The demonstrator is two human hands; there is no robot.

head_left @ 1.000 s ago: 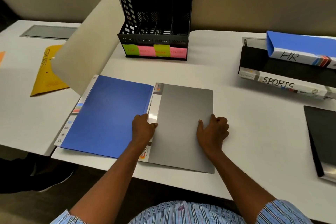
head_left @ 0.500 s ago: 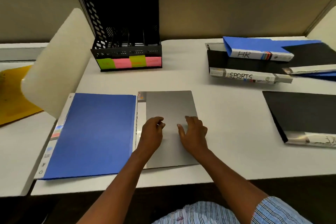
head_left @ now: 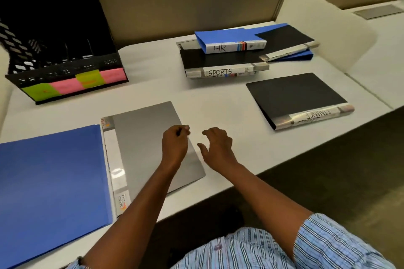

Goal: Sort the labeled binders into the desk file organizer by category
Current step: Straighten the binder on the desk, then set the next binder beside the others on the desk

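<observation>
Organizer (head_left: 65,61) is sitting back left, with no binder showing behind its 4 sticky labels, so I'm guessing the sorting is barely starting. Blue binder (head_left: 50,181) is lying flat near left. Grey binder (head_left: 148,137) is lying flat just beside it, spine facing left, long axis running from the near edge toward the back. Left hand (head_left: 175,146) is hovering over its right edge with fingers curled; can't tell if it's pinching anything. Right hand (head_left: 216,146) is hanging loose and empty. HR binder (head_left: 229,41), SPORTS binder (head_left: 225,65) and black binder (head_left: 295,96) are waiting further right.
</observation>
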